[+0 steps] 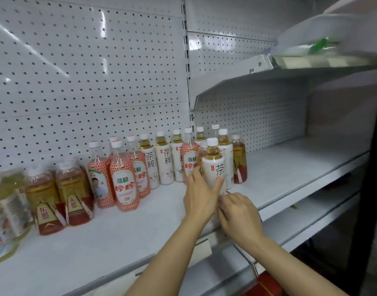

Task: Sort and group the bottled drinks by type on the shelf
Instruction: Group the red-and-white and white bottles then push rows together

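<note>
White-label tea bottle (213,167) upright near shelf (290,174) front edge; your left hand (201,196) grips its left side, right hand (236,212) at base, fingers curled, grip unclear.

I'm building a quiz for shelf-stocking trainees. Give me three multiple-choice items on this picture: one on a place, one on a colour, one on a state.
1. Where does the red-patterned bottle nearest the hands stand?
A. among the white-label tea bottles
B. on the upper shelf
C. lying at the shelf's front edge

2. What colour is the cap of the bottle being handled?
A. green
B. white
C. red

3. What is the left hand doing?
A. hanging idle
B. gripping a white-label bottle
C. pressing the back panel

Answers:
1 A: the red-patterned bottle has white-label tea bottles on both sides.
2 B: the cap is white.
3 B: the left hand wraps the white-label bottle; the right hand is at its base.
</note>
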